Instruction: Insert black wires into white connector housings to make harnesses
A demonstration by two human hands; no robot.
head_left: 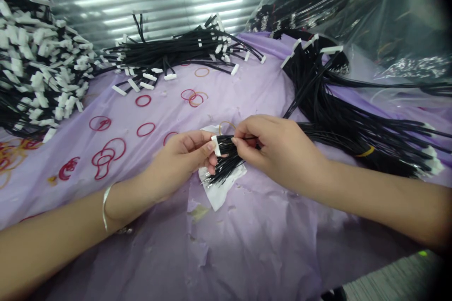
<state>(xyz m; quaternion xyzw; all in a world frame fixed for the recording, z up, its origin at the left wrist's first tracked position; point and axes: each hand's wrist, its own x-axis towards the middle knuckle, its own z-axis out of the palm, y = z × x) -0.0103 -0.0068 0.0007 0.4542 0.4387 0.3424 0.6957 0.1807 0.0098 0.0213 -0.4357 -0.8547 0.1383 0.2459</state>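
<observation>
Hey all, my left hand [180, 160] has its grip clenched on a bunch of black wires [226, 157] by the white plug [215, 145], and my right hand [278, 150] is pinching the same bunch, right above a white paper scrap [221, 188] on the purple sheet [247, 244]. Red rubber bands [143, 100] lie off to the left.

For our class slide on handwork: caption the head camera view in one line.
Left hand and right hand pinch black wires over a lilac sheet.

Cable bundles [165, 51] behind, likely rubber bands [143, 95] before
</observation>
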